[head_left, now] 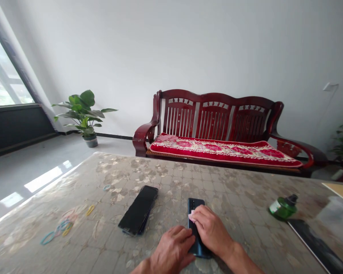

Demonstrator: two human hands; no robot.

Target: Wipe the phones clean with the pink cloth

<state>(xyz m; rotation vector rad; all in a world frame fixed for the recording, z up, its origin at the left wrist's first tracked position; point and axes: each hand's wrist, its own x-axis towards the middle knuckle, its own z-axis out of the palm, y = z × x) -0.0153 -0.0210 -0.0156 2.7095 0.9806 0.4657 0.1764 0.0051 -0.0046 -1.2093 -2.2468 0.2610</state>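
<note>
A dark blue phone (200,249) lies back up on the patterned tablecloth (103,243), its camera end pointing away from me. My right hand (213,230) is closed on a small pale pink cloth (191,216) and presses it against the upper part of the phone, near the cameras. My left hand (173,249) rests at the phone's lower left side, its bent fingers touching the phone; whether it grips the edge is partly hidden. To the left, a black phone (139,209) lies screen up on top of another dark flat item (145,224).
Coloured loops (57,232) lie at the table's left. A green bottle (283,207) with a black top stands at the right, near a dark flat object (317,243) and a clear plastic item (335,213). Beyond are a wooden bench (211,114) and a potted plant (87,114).
</note>
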